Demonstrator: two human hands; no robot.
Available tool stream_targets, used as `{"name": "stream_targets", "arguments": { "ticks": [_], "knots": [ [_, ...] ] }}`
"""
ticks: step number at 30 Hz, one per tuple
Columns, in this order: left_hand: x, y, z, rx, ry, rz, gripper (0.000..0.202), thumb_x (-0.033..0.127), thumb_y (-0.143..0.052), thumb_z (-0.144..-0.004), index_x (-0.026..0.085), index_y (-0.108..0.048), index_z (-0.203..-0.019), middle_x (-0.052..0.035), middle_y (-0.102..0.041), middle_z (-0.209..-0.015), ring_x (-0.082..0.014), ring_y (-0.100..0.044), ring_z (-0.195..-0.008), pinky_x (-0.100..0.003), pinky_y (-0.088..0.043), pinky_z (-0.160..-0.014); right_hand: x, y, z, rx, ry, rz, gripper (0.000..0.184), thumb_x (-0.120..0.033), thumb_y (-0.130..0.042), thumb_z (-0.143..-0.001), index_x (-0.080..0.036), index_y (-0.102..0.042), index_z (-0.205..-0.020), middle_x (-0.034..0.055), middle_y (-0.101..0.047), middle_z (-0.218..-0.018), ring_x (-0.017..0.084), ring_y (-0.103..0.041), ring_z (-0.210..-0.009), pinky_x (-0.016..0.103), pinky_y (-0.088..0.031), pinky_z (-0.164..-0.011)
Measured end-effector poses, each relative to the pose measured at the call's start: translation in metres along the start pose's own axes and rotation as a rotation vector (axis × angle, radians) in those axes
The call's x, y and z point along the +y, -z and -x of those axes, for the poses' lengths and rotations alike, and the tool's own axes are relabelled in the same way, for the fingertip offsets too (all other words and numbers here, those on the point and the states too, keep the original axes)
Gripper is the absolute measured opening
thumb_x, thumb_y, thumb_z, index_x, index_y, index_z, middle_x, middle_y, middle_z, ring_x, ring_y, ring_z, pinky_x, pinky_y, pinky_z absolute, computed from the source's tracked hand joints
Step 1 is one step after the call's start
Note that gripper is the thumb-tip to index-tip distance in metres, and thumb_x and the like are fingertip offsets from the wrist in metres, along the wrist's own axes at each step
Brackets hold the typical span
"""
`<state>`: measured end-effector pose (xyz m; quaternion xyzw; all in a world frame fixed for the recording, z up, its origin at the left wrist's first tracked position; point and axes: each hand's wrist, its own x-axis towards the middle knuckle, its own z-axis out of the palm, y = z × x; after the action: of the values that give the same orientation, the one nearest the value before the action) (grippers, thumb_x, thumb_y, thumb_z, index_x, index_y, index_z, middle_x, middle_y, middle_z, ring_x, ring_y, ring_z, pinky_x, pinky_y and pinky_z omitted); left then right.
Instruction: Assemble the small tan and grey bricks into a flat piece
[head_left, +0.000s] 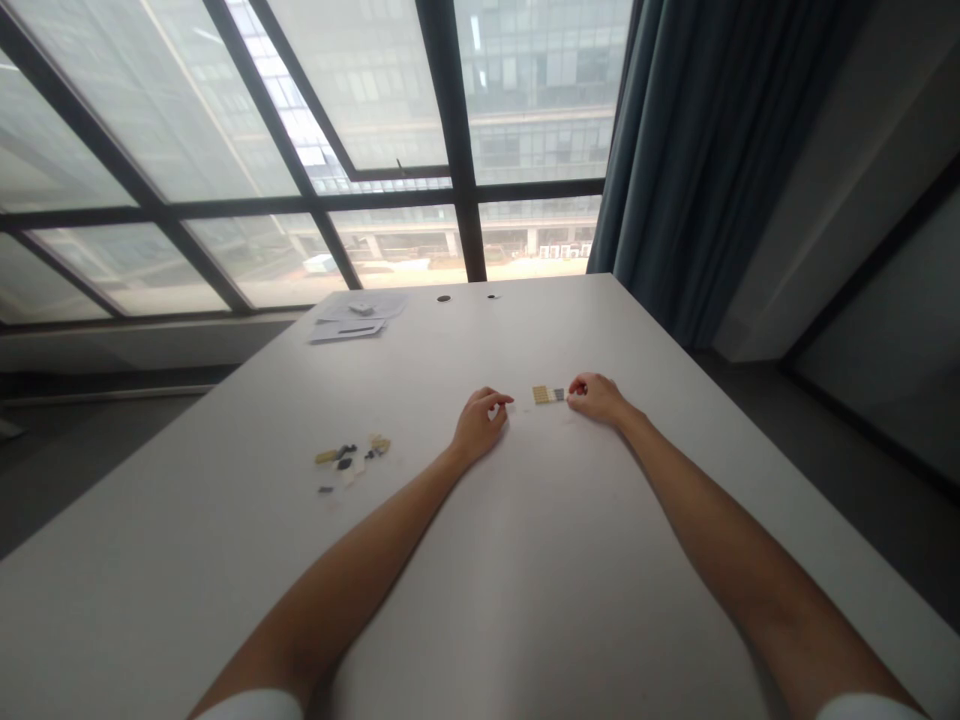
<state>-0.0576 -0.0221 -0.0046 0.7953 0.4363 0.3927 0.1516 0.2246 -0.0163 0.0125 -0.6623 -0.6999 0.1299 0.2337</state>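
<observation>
Small tan-and-gray strip (547, 395), flat on the white table (562, 560).
Lying just beside the fingertips of the right hand (597, 398), farther from those of the left hand (478, 422). On both, with tips nearly together; too small to tell if holding anything.

Two hands are being counted, one left hand (480, 425) and one right hand (598, 398), over one white table (562, 560). One row of tan and grey pieces (541, 395) is being counted between them. In one scatter, at least eight small pieces (344, 464) are being made out (the exact number is being hidden by overlap and blur). Two dark round spots (444, 298), at least two paper sheets (327, 331) and one curtain (675, 200) are being counted.
</observation>
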Motion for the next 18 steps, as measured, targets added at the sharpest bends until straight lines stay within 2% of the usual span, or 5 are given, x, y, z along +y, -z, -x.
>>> {"name": "stream_targets", "arguments": {
  "ticks": [10,18],
  "knots": [
    [-0.001,0.000,0.000,-0.005,-0.010,-0.002,0.026,0.013,-0.055,-0.085,0.021,-0.075,-0.100,-0.0040,-0.065,-0.092,-0.0158,-0.057,-0.082,-0.030,-0.050,-0.078,0.006,-0.001,-0.003,-0.025,0.006,-0.026,0.019,-0.030,-0.070,-0.074,-0.019,-0.075,-0.089,0.0022,-0.072,-0.086,0.013,-0.060,-0.074,0.023,-0.042,-0.069],
    [0.004,0.002,0.001,-0.008,-0.006,-0.006,0.026,0.013,-0.054,-0.085,0.021,-0.075,-0.099,-0.0042,-0.065,-0.091,-0.0164,-0.057,-0.082,-0.031,-0.049,-0.081,0.018,-0.003,-0.010,-0.068,0.032,-0.085,0.023,-0.018,-0.059,-0.075,-0.016,-0.077,-0.090,0.0041,-0.074,-0.084,0.014,-0.060,-0.073,0.021,-0.042,-0.067]
  ]
}}
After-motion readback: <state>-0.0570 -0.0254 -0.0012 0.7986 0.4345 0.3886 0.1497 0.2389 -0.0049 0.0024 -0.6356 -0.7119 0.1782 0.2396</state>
